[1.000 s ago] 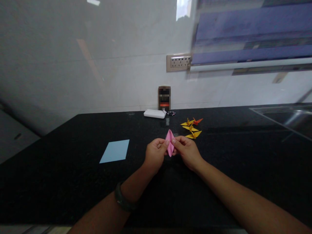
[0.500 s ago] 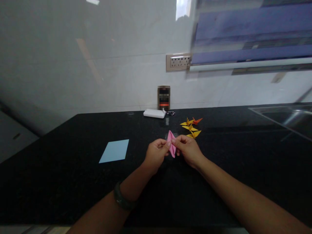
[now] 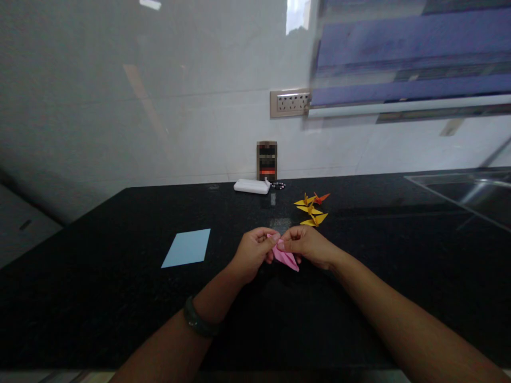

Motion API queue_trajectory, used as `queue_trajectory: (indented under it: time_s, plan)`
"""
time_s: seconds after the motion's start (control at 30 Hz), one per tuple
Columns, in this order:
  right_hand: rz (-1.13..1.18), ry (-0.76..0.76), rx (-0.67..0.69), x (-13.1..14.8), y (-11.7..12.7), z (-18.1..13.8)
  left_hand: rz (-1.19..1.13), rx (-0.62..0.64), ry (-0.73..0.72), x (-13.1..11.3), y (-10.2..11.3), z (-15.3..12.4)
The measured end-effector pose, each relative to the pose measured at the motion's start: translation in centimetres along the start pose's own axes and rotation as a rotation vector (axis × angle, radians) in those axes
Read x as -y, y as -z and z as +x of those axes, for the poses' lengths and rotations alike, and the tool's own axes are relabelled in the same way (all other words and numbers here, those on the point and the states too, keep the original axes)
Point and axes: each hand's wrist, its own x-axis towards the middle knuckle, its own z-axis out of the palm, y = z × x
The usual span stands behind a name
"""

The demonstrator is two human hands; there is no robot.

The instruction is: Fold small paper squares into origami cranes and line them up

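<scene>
A folded pink paper piece (image 3: 286, 258) is pinched between both hands over the black counter (image 3: 120, 298). My left hand (image 3: 252, 253) grips its left end with thumb and fingers closed. My right hand (image 3: 307, 246) pinches it from the right, fingers curled over the top. The paper now lies tilted, its point aimed down and to the right. A dark band sits on my left wrist (image 3: 195, 319).
A light blue paper square (image 3: 187, 247) lies flat to the left. Several folded yellow and orange paper cranes (image 3: 312, 208) sit behind the hands. A white box (image 3: 252, 186) and a small dark package (image 3: 266, 160) stand by the wall. A steel sink (image 3: 467, 194) is at the right.
The pink paper has turned from standing upright to lying tilted toward the lower right. Both hands have dropped slightly toward the counter while keeping their pinch.
</scene>
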Motion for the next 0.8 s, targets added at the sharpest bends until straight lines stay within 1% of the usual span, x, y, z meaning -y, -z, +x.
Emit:
queue_trajectory:
  time_s: [0.03, 0.13, 0.2, 0.27, 0.37, 0.47, 0.53, 0.6, 0.7, 0.73, 0.8]
  plan:
    - [0.019, 0.020, -0.030, 0.1, 0.0, 0.0, 0.000, -0.026, 0.004, 0.0, 0.0, 0.0]
    - [0.112, 0.078, -0.193, 0.2, 0.0, 0.3, -0.053, -0.176, -0.002, -0.2, 0.0, 0.2]
    - [0.131, 0.101, -0.270, 0.2, 0.0, 0.4, -0.110, -0.253, -0.018, -0.3, 0.0, 0.2]
    - [0.080, 0.115, -0.291, 0.0, -0.1, 0.5, -0.151, -0.278, -0.032, -0.3, 0.0, 0.3]
    - [-0.023, 0.147, -0.303, -0.5, -0.2, 0.7, -0.193, -0.273, -0.025, -0.3, -0.1, 0.3]
    - [-0.065, 0.203, -0.333, -0.6, -0.4, 0.8, -0.216, -0.228, 0.019, -0.2, -0.2, 0.2]
    - [-0.045, 0.230, -0.335, -0.4, -0.5, 0.7, -0.207, -0.176, 0.071, -0.2, -0.2, 0.1]
    - [0.006, 0.238, -0.306, -0.1, -0.6, 0.6, -0.185, -0.094, 0.127, -0.2, -0.2, -0.1]
    - [0.078, 0.229, -0.244, 0.4, -0.7, 0.4, -0.145, 0.071, 0.200, -0.3, -0.3, -0.4]
    - [0.094, 0.226, -0.226, 0.5, -0.8, 0.3, -0.135, 0.110, 0.220, -0.3, -0.4, -0.5]
    - [0.107, 0.225, -0.203, 0.6, -0.8, 0.2, -0.124, 0.144, 0.248, -0.3, -0.4, -0.6]
